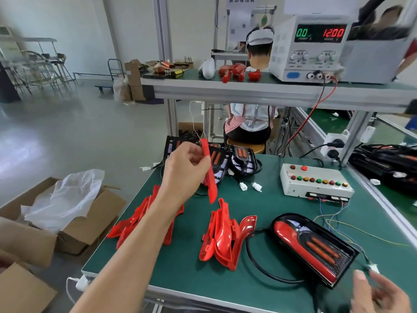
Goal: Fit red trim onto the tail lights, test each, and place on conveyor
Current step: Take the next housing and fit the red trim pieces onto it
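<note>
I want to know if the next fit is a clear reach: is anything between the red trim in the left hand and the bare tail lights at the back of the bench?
Nothing visible. The left hand holds the red trim directly in front of the tail lights.

Pale walls [74, 30] meet a glossy grey floor [79, 132]; open cardboard boxes [74, 222] sit beside the green worktop [203, 274], under an aluminium-framed shelf [237, 91]

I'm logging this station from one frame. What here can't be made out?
- Right hand: cut by the bottom edge and blurred; its hold on the white connector is unclear.
- Stacked tail lights: partly hidden behind the left hand and its red trim.
- Test box button labels: too small.
</note>
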A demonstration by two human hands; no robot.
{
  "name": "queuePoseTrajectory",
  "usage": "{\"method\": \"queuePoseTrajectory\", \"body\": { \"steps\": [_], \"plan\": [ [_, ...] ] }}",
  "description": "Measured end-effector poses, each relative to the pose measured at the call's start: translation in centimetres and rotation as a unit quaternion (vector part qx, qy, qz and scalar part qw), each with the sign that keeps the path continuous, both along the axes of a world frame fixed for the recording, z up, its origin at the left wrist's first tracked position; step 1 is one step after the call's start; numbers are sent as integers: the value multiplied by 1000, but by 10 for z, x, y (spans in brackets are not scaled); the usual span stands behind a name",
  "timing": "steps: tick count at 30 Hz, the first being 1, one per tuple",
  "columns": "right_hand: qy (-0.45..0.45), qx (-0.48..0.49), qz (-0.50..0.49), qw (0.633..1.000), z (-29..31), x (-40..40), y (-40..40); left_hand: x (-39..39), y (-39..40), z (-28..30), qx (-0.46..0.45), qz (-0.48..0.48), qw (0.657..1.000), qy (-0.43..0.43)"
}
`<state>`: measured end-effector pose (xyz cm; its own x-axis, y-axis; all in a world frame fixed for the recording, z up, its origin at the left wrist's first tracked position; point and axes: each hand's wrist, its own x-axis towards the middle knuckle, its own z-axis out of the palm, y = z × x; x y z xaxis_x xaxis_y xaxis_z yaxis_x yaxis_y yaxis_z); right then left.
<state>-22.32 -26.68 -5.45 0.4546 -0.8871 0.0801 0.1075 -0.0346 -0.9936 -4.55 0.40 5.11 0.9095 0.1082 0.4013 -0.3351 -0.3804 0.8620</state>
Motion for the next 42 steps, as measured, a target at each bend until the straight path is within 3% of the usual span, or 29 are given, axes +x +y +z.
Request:
{"method": "queuePoseTrajectory", "body": {
  "steps": [2, 5, 7, 10, 12, 16, 21, 23, 27, 29, 33, 36, 39, 42],
  "plan": [
    [-19, -75, 19, 997, -3, -3, 1, -9, -23, 9, -89, -82, 992, -24],
    [-5, -111, 71, 991, -1, 3, -3, -25, -64, 6, -87, -151, 978, -112],
    [17, -82, 190, 978, 19, 12, -1, -37, -92, -3, -25, -175, 962, -207],
    [49, 61, 337, 938, 48, 29, 0, -54, -126, -28, 127, -202, 909, -341],
    [52, 127, 378, 916, 64, 40, -4, -62, -144, -46, 190, -198, 881, -386],
    [59, 130, 393, 909, 71, 45, -19, -65, -163, -65, 187, -194, 868, -417],
    [84, 119, 403, 903, 70, 50, -52, -62, -162, -78, 197, -302, 868, -342],
    [125, 33, 394, 910, 66, 58, -65, -63, -161, -84, 179, -317, 883, -297],
    [214, -176, 331, 902, 52, 77, -88, -54, -159, -88, 150, -193, 960, -134],
    [247, -230, 307, 890, 45, 83, -95, -41, -158, -88, 177, -143, 973, -35],
    [308, -342, 280, 843, 30, 80, -99, -19, -159, -93, 250, -142, 954, 81],
    [298, -435, 242, 814, 21, 73, -97, -7, -164, -98, 285, -161, 939, 101],
    [298, -571, 181, 743, 16, 68, -95, 4, -173, -100, 343, -172, 916, 117],
    [322, -596, 177, 714, 12, 67, -93, 14, -183, -99, 423, -172, 878, 145]
  ]
}}
